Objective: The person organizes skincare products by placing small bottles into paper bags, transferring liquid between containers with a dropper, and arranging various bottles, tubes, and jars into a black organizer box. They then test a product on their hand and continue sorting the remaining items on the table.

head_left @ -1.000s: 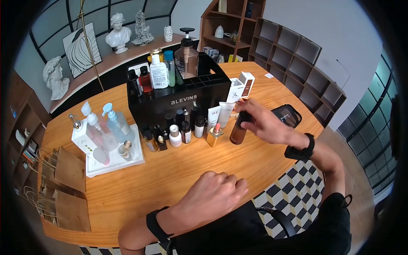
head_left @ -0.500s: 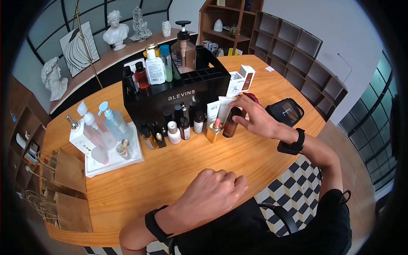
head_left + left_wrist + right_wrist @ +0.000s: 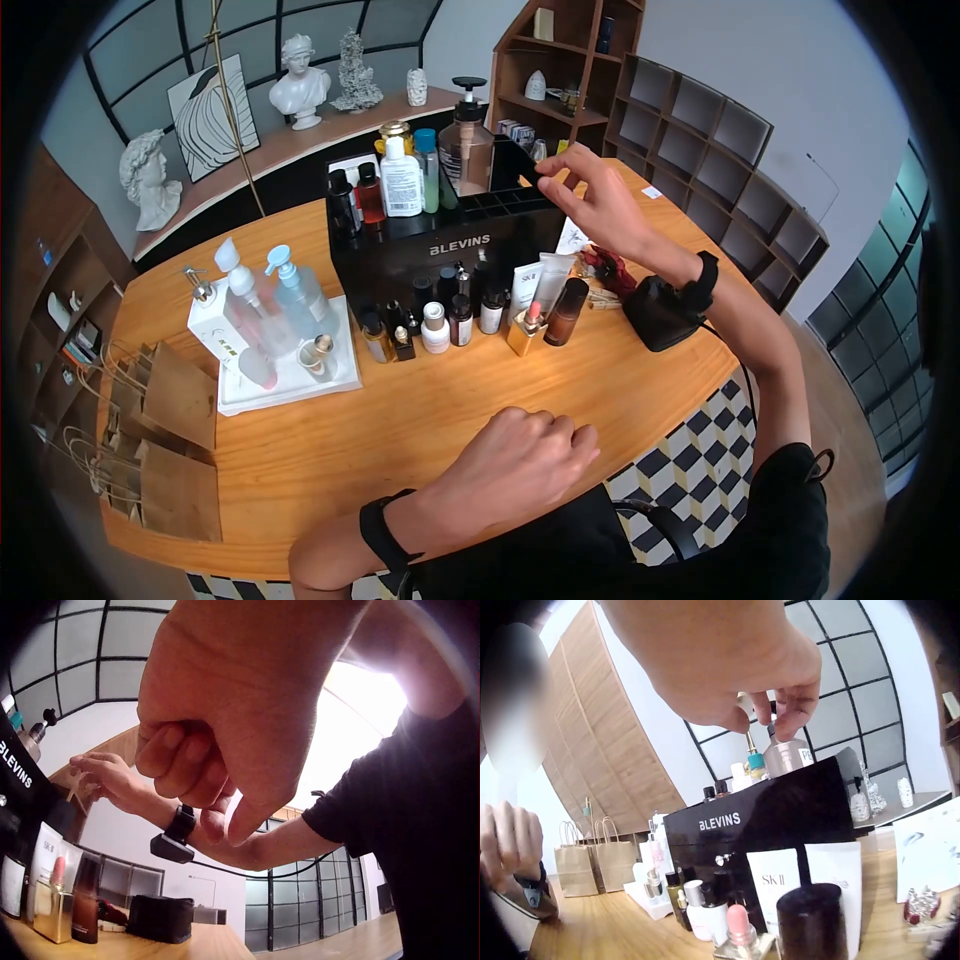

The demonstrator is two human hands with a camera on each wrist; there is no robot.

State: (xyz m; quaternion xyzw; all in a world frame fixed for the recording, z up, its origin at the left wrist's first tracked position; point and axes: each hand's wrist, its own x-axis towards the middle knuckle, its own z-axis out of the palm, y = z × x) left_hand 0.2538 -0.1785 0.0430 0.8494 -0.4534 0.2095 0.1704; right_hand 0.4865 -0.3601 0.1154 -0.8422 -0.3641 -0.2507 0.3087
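My right hand (image 3: pixel 605 208) hovers by the right end of the black organizer (image 3: pixel 400 262), fingers slightly bent and holding nothing. Below it, a dark brown capped bottle (image 3: pixel 566 313) stands upright just right of an uncapped pink lipstick in a gold case (image 3: pixel 526 332). Two white tubes (image 3: pixel 524 290) are behind them, and small bottles (image 3: pixel 435 328) line the organizer's front. A pump bottle (image 3: pixel 466 150) and several other bottles stand in its top. Near the table's front edge my left hand (image 3: pixel 510 465) is held palm down; the left wrist view shows its fingers (image 3: pixel 193 761) curled around nothing.
White tray (image 3: pixel 290 392) with pump bottles stands at the left, beside brown paper bags (image 3: pixel 180 490). Toward the right are dark red flowers (image 3: pixel 606 268) and a black pouch (image 3: pixel 660 312). Shelves (image 3: pixel 690 130) stand beyond the table.
My right hand has let go of the brown bottle, which stands closer to the lipstick, and has risen away toward the organizer's right end. My left hand keeps nearly the same pose.
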